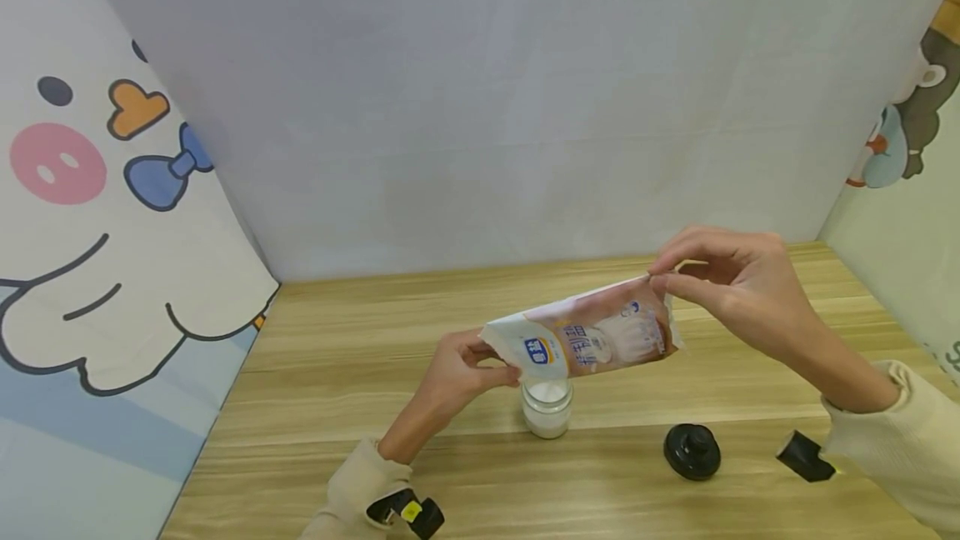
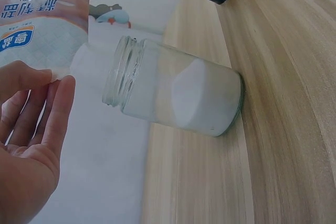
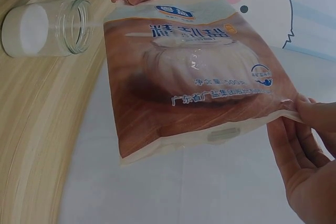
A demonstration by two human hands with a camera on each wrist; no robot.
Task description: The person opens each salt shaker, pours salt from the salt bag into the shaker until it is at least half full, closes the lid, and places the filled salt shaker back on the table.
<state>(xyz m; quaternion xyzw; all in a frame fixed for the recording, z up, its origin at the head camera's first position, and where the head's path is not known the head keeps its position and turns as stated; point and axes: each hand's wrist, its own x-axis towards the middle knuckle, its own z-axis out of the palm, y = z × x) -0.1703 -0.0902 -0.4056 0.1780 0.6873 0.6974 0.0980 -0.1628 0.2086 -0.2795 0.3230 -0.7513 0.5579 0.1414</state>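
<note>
A brown and white bag of salt (image 1: 600,336) is held tilted over the glass jar (image 1: 548,419), its left end lower. My left hand (image 1: 467,373) pinches the bag's lower corner, right above the jar's mouth. At the raised end, my right hand (image 1: 738,290) grips the top corner between thumb and fingers. White salt (image 2: 189,93) fills part of the upright jar, banked to one side. In the right wrist view, a pale streak (image 3: 94,23) runs between the bag's corner and the jar's mouth.
A black knobbed lid (image 1: 692,451) lies on the wooden table (image 1: 337,407), to the right of the jar. Behind the table rises a plain grey wall (image 1: 510,107). Cartoon-printed panels (image 1: 90,273) stand at the sides.
</note>
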